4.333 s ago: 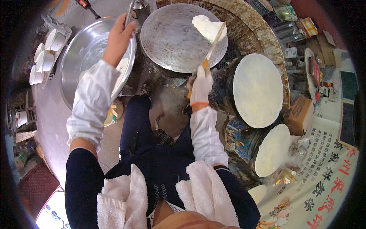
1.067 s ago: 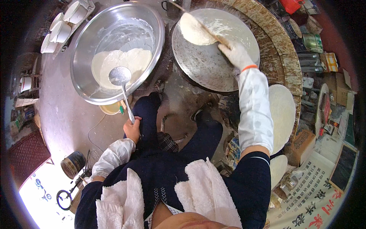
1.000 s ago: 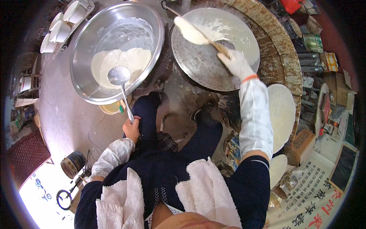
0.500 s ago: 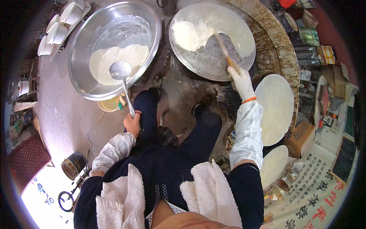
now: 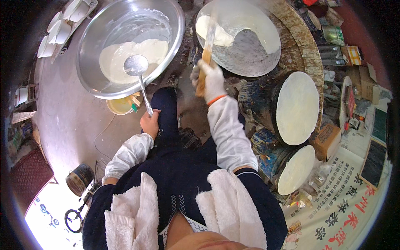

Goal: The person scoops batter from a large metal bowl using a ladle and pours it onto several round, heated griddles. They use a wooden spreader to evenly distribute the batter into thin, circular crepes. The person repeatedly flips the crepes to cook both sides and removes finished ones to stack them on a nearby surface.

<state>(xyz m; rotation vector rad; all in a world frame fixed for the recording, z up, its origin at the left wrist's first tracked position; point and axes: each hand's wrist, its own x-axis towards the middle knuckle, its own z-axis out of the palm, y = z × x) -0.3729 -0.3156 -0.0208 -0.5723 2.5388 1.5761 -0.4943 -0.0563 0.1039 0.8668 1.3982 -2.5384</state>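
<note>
My bare left hand (image 5: 150, 123) is closed around the handle of a metal ladle (image 5: 136, 65). The ladle's bowl hangs over the near side of a large steel basin (image 5: 178, 41), above thick pale batter (image 5: 156, 51). In a white glove, my right hand (image 5: 211, 79) grips a wooden spreader (image 5: 206, 54). Its far end is blurred over the left part of a round griddle (image 5: 248, 52). A mound of batter (image 5: 223, 38) lies there beside the spreader, and a thin pale layer (image 5: 266, 31) covers the griddle's far and right side.
Two more round griddles (image 5: 298, 108) with pale sheets on them stand at the right, the nearer one (image 5: 296, 170) smaller. Behind the basin's left side are white tubs (image 5: 59, 31). A small yellowish bucket (image 5: 119, 106) sits below the basin. A cardboard box (image 5: 327, 142) is at the right.
My right hand has swung left and nearer with the spreader, whose far end is now at the griddle's left. The batter mound looks smaller. My left hand still holds the ladle.
</note>
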